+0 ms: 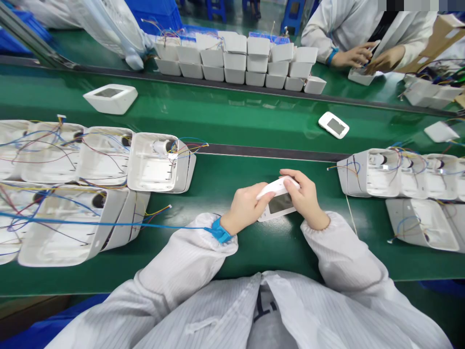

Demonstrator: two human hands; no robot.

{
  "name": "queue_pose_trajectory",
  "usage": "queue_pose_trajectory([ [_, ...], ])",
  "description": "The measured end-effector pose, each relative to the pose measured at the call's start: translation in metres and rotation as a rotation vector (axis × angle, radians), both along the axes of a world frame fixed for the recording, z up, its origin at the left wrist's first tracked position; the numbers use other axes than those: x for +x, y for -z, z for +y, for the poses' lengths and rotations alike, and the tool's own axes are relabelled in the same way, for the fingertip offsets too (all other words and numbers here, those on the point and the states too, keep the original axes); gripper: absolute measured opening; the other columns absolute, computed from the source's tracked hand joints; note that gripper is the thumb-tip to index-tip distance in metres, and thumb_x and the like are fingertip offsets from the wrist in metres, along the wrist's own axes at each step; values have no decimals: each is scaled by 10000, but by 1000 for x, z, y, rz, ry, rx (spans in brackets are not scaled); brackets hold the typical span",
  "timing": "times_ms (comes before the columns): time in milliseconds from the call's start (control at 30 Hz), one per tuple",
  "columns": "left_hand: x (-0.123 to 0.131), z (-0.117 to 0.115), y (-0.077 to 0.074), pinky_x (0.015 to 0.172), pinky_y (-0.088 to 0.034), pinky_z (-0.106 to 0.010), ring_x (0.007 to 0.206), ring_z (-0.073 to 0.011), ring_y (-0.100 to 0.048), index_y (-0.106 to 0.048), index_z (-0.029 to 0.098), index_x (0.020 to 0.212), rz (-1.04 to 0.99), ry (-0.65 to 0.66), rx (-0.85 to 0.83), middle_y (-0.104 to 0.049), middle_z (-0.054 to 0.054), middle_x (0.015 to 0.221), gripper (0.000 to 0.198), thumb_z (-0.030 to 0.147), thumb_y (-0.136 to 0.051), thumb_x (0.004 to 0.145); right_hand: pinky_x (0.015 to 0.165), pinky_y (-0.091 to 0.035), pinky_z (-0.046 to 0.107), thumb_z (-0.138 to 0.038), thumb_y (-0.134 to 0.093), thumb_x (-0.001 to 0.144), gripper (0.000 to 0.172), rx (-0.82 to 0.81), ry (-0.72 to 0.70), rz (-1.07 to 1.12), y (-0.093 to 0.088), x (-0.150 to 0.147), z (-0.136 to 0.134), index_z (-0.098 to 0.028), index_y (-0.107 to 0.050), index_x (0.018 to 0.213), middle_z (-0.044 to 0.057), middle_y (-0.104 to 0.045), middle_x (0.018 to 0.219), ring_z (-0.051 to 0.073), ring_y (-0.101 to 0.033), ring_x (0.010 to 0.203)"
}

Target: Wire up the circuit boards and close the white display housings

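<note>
While both bare hands meet just right of centre, they hold a small white panel (279, 202) with a grey screen, tilted over the green bench (225, 252). The left hand (246, 207) comes in from 8 o'clock and pinches the panel's left end, with its fingers curled close together and its thumb laid along the upper edge. The right hand (305, 198) comes in from 4 o'clock, its fingers bunched and hooked over the top edge. Its thumb seems to sit beneath the panel, though that part is hidden. Whether the panel's lower corner touches the bench cannot be told. A blue strap (220, 231) circles the left wrist, and a blue cord (109, 224) runs from it toward 9 o'clock. At 9 o'clock lie overlapping rows of open white shells (152, 165), trailing coloured wires. At 3 o'clock stand more of the same, the right shells (385, 172), well apart from the hands. Beyond a dark strip at 12 o'clock runs a green belt (225, 111). It carries a white unit (111, 98) at 10 o'clock and a flat white piece (333, 125) at 1 o'clock. Farther off at 12 o'clock sit stacked white boxes (236, 60). At 2 o'clock, far back, a co-worker's hands (363, 54), in white sleeves, are closed around a small white part.
</note>
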State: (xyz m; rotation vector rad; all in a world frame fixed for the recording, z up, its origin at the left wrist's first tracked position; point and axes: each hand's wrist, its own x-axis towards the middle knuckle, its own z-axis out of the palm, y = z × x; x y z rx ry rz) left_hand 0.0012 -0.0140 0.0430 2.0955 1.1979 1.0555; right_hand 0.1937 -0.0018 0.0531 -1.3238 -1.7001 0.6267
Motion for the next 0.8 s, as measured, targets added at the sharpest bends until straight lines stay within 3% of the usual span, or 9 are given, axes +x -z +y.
queue_pose_trajectory([
  [133, 2, -2, 1, 675, -481, -268, 724, -166, -670, -668, 153, 1030, 31, 25, -8, -714, -44, 806, 346, 401, -430, 996, 861, -529, 376, -428, -556, 923, 301, 32, 48, -85, -2, -1, 0, -200, -705, 1053, 72, -741, 1037, 226, -687, 954],
  [367, 3, -6, 1, 680, -475, -277, 720, -165, -665, -659, 168, 1065, 25, 98, -102, -717, -34, 827, 351, 404, -408, 1001, 674, -501, 300, -442, -560, 916, 303, 73, 33, -216, -8, 3, 1, -200, -701, 800, 28, -720, 750, 179, -664, 693],
  [633, 7, -9, -1, 638, -447, -268, 671, -154, -630, -644, 180, 999, 27, 89, -136, -681, -16, 775, 352, 417, -384, 1005, 649, -497, 284, -462, -568, 903, 321, 27, 35, -221, -7, 8, 4, -201, -725, 799, 28, -738, 752, 179, -674, 683],
  [800, 5, -8, -2, 683, -474, -282, 710, -171, -657, -648, 177, 1083, 33, 73, -116, -715, -32, 830, 356, 420, -402, 998, 676, -512, 309, -482, -573, 900, 326, 9, 39, -163, -3, 7, 4, -209, -723, 802, 33, -741, 781, 197, -682, 722],
])
